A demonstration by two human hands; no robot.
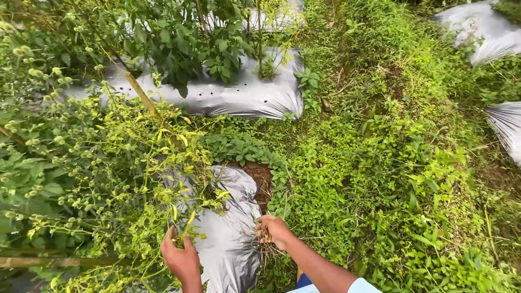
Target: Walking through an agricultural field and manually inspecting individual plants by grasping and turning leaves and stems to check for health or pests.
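Pinching a tuft of thin dry weed stalks (265, 245) at the edge of the silver plastic mulch sheet (230, 239), the right hand (274, 230) is kept nearer than the left hand (182, 259), whose fingers are closed round a yellow-green weed stem (187, 225) further left.

Pretty clearly an outdoor farm plot, some kind of vegetable field. Raised beds are covered in silver plastic mulch sheeting (239, 95), with leafy crop plants (184, 38) growing up through holes in it and a bamboo stake (144, 97) propping one up. Weeds and low ground cover (369, 179) fill the furrows between the beds, and bare brown soil (259, 176) shows where the sheeting is torn.
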